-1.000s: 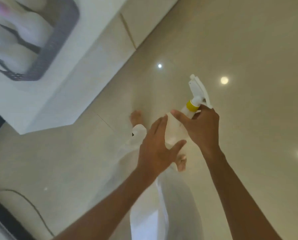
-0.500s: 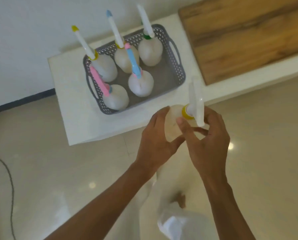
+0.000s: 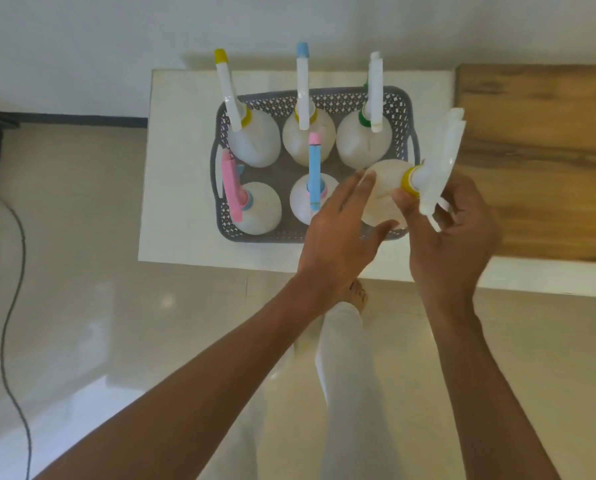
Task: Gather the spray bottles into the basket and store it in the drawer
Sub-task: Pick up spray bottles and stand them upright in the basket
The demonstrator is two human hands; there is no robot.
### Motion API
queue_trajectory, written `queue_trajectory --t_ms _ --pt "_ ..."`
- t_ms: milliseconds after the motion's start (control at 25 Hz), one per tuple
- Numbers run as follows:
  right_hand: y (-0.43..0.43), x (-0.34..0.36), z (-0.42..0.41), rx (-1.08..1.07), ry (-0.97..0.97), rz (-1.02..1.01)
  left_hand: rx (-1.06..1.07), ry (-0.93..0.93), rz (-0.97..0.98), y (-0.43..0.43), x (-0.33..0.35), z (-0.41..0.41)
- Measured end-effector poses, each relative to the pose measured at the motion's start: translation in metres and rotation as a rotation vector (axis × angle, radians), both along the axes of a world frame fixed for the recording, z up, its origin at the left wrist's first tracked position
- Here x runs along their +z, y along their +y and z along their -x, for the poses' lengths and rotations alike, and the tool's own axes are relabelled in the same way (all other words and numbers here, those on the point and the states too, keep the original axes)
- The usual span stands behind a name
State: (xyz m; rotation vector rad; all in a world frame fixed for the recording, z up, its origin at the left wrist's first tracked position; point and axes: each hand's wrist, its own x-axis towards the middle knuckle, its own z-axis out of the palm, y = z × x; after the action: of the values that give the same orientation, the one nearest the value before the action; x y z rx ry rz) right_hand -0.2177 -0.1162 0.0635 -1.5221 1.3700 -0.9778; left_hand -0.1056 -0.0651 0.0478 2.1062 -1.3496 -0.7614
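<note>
A grey perforated basket [image 3: 402,109] stands on a white cabinet top [image 3: 179,161] and holds several white spray bottles, among them one with a pink head [image 3: 255,209] and one with a blue head [image 3: 303,199]. Over the basket's front right corner hangs another white spray bottle with a yellow collar [image 3: 385,183], tilted to the right. My right hand [image 3: 449,237] grips it at the neck and trigger. My left hand [image 3: 338,237] rests against the bottle's body with fingers spread.
A wooden board [image 3: 539,161] covers the cabinet top to the right of the basket. A dark cable [image 3: 11,306] runs over the glossy tiled floor at the left. My legs and a bare foot [image 3: 357,299] are below the cabinet's front edge.
The view swung from the floor up to the cabinet. Both hands carried the yellow-collared bottle forward, from in front of the cabinet to above the basket's front right corner.
</note>
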Motion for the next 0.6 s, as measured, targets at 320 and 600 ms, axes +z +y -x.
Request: queue_trajectory --t_ms 320,600 --pt "-0.016 -0.052 0.002 0.096 0.087 -0.085 0.019 -0.126 -0.188 -0.017 -0.039 0.011" --pt "-0.022 -0.068 -0.006 0.139 0.155 -0.089 -0.063 -0.108 -0.23 -0.014 -0.055 0.006"
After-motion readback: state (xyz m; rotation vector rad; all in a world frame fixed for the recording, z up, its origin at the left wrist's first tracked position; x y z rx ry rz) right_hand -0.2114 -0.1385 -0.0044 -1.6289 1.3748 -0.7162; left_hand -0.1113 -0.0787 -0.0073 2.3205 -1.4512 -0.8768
